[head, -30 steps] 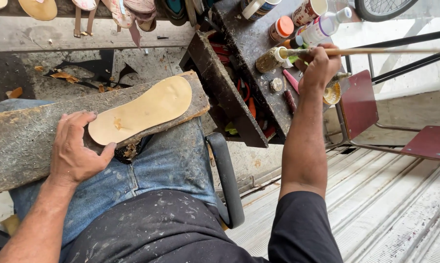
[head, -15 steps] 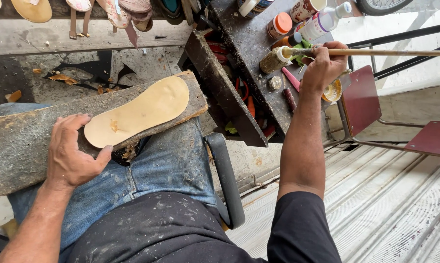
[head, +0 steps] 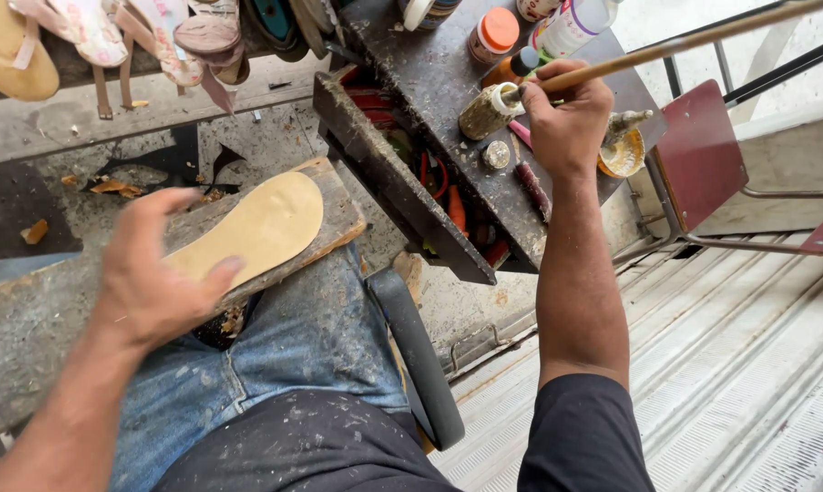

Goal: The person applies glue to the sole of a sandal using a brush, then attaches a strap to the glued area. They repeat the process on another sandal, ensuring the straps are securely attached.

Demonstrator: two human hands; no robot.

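Hands: L [head: 156,273] open over 1 sole [head: 256,228]; R [head: 566,123] grips 1 stick [head: 684,41].

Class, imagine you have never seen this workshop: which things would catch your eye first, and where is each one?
First comes the pale tan sole, flat on a worn wooden board across the person's lap, with the left hand at its near end. Next, upper right, the right hand grips a long wooden stick whose tip meets a glue-crusted pot on the dark, cluttered bench. Sandals hang top left.
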